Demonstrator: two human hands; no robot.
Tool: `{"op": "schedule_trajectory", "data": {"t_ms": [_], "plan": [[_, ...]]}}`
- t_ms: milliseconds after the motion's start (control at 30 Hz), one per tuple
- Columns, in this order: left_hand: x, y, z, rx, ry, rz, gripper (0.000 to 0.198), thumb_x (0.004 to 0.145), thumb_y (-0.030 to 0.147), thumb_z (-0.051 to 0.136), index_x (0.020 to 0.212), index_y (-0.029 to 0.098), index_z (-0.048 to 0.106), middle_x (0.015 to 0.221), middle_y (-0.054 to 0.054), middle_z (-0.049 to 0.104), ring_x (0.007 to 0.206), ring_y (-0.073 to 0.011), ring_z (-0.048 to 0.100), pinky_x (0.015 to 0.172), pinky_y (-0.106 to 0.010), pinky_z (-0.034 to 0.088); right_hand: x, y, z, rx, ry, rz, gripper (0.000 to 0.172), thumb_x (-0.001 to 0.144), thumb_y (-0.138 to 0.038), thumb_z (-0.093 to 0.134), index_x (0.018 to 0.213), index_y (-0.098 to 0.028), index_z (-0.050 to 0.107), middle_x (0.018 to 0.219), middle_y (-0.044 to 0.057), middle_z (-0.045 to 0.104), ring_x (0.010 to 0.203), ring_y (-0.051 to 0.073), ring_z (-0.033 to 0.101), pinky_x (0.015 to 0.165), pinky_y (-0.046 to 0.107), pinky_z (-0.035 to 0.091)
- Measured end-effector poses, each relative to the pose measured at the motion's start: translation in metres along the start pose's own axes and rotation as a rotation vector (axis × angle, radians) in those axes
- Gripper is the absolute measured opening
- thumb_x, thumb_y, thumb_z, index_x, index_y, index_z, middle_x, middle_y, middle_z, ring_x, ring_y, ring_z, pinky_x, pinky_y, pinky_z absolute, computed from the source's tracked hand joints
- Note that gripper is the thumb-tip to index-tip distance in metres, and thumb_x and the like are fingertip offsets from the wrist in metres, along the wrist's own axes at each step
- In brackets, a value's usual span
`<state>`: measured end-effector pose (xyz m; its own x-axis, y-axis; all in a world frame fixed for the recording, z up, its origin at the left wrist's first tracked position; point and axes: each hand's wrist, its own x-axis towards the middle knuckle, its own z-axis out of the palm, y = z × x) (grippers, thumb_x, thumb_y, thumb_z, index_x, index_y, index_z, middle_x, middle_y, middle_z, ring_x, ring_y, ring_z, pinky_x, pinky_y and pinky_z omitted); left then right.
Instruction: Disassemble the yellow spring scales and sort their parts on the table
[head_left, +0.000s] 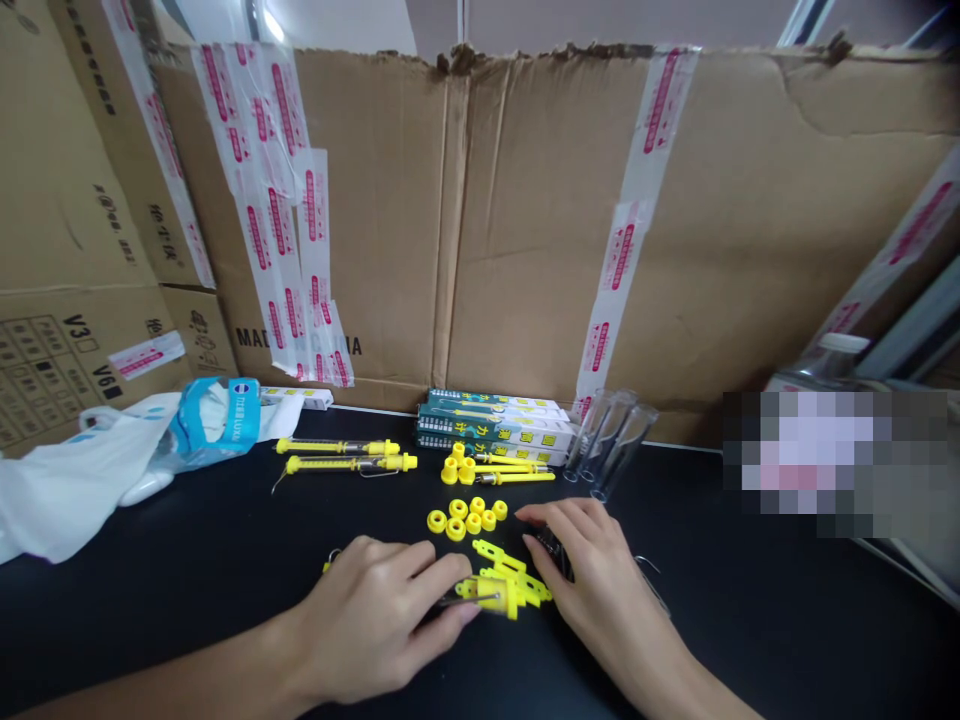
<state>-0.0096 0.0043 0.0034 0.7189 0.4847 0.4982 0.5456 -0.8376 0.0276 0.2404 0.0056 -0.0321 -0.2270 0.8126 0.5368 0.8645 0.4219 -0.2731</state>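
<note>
My left hand (390, 610) is closed round a spring scale, whose transparent tube and yellow end piece (510, 598) stick out past my thumb and forefinger. A thin metal wire shows along the tube. My right hand (589, 565) rests with thumb and forefinger apart over dark coiled springs (553, 548), which it partly hides. Flat yellow plastic strips (499, 555) lie between the hands. Just behind them are several yellow rings (455, 528). A bent metal hook (652, 580) lies to the right of my right hand.
Two yellow spring scales (345, 463) lie at the back left, near a tissue pack (217, 415). Printed boxes (491, 425) are stacked by the cardboard wall (540, 230). Yellow caps (457, 465) and yellow rods (517, 470) lie before them. Transparent tubes (611, 445) stand further right.
</note>
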Motion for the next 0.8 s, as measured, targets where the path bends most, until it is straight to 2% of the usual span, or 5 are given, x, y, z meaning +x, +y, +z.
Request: {"op": "schedule_trajectory", "data": {"t_ms": [167,267,367,533,800], "plan": [[0.002,0.0,-0.001,-0.002,0.005,0.013,0.032,0.103,0.039,0.034,0.105,0.021,0.06,0.069,0.002,0.064,0.054,-0.0169,0.067,0.046,-0.027,0.044,0.001,-0.002,-0.001,0.012,-0.003,-0.022,0.02,0.093,-0.012,0.051,0.104,-0.024,0.062,0.097,0.005,0.07,0.092,0.025,0.059,0.083,0.044,0.052],[0.002,0.0,-0.001,-0.003,0.009,0.012,0.031,0.103,0.039,0.034,0.106,0.022,0.059,0.07,0.002,0.065,0.054,-0.0175,0.067,0.046,-0.027,0.044,0.002,-0.005,-0.006,0.007,0.003,-0.017,0.018,0.091,-0.018,0.059,0.108,-0.024,0.061,0.099,0.006,0.069,0.097,0.027,0.058,0.086,0.048,0.051],[0.001,-0.001,0.0,-0.001,0.001,0.009,0.03,0.103,0.039,0.035,0.107,0.022,0.059,0.07,0.002,0.065,0.055,-0.018,0.067,0.046,-0.028,0.044,0.001,-0.006,-0.013,0.016,-0.019,0.002,0.025,0.087,-0.025,0.066,0.111,-0.024,0.06,0.104,0.007,0.066,0.099,0.029,0.058,0.086,0.05,0.052],[0.0,-0.001,0.0,0.0,-0.02,0.001,0.028,0.102,0.038,0.036,0.107,0.023,0.059,0.071,0.002,0.065,0.055,-0.0185,0.066,0.045,-0.029,0.045,-0.002,-0.002,-0.019,0.061,-0.101,0.025,0.034,0.078,-0.012,0.064,0.11,-0.025,0.062,0.103,0.007,0.067,0.093,0.027,0.061,0.081,0.047,0.055],[0.002,-0.001,0.0,-0.004,-0.005,0.013,0.028,0.102,0.036,0.037,0.106,0.021,0.06,0.071,0.002,0.065,0.054,-0.0172,0.066,0.044,-0.027,0.044,-0.003,0.004,-0.015,0.011,-0.049,-0.003,0.021,0.08,-0.014,0.06,0.098,-0.021,0.067,0.097,0.009,0.068,0.086,0.027,0.062,0.078,0.049,0.056]]}}
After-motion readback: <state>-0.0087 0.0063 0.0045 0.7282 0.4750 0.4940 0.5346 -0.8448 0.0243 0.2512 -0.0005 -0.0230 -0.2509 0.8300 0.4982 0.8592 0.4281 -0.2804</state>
